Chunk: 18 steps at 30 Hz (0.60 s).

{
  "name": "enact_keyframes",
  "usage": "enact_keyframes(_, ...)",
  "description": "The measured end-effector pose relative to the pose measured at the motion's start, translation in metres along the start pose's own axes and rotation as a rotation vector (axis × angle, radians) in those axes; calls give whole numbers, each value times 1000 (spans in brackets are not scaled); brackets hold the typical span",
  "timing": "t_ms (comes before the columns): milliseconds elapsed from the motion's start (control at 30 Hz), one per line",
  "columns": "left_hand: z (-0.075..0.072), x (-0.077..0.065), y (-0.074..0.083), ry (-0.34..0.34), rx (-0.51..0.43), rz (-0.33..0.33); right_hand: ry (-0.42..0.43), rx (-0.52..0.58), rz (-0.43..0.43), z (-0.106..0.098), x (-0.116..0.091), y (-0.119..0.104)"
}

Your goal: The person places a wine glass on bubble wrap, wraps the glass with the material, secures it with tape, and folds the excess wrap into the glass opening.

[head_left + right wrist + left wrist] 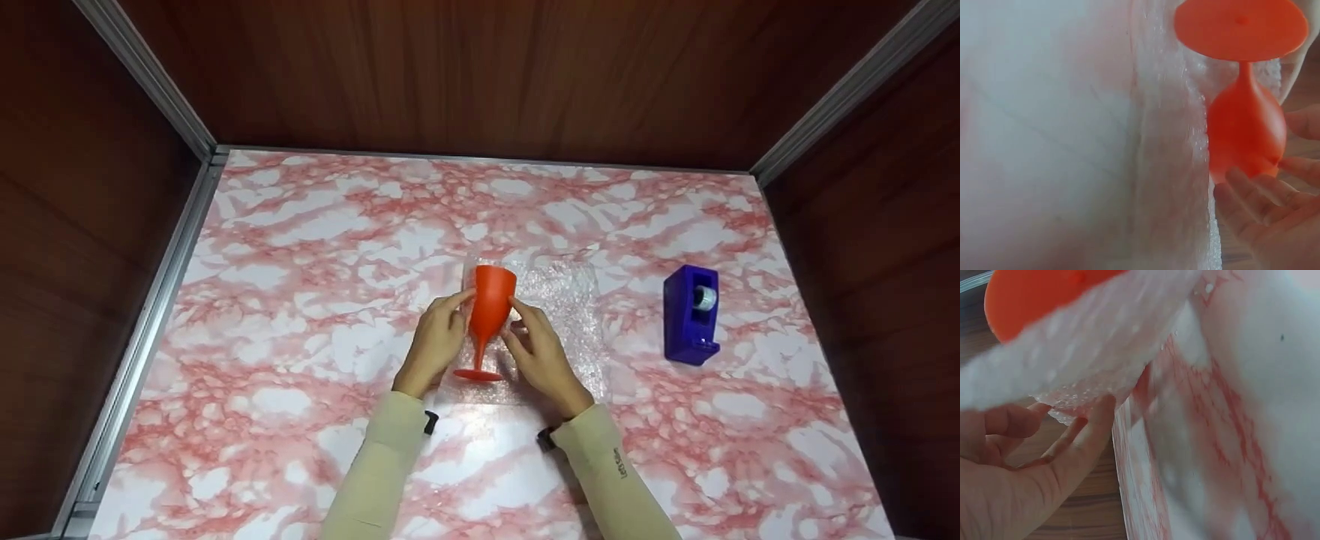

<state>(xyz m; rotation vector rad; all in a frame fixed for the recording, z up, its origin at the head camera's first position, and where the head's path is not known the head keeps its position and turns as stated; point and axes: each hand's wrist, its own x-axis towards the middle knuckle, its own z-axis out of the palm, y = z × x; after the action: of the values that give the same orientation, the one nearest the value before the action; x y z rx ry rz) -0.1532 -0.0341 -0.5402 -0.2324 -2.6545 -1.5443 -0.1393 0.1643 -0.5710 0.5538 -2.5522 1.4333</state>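
Note:
An orange-red plastic goblet (492, 300) lies along the left part of a clear bubble wrap sheet (566, 322), its foot towards me. My left hand (437, 337) is at the goblet's left side, index fingertip close by the bowl. In the left wrist view, that hand's fingers (1100, 419) hold the raised left edge of the bubble wrap (1106, 332), which hides the goblet's bowl. On the other side, my right hand (541, 352) touches the bowl with loosely extended fingertips. The right wrist view shows those fingers (1241, 197) against the bowl, thumb apart.
A purple tape dispenser (686, 315) with a roll of clear tape stands to the right on the red-and-white marbled table (337, 225). Dark wood-look panels (480, 75) with metal frame edges enclose the back and both sides.

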Motion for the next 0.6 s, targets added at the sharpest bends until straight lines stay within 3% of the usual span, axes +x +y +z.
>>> enact_keyframes(167, 1, 0, -1, -8, 0, 21, -23, 5, 5, -1, -3, 3)
enact_keyframes(433, 3, -2, 0, -72, 11, -4, -61, 31, 77, -3, -7, 3)
enact_keyframes(600, 6, -2, 0, -67, 49, 21, -61, 45, 84, -4, -6, 3)
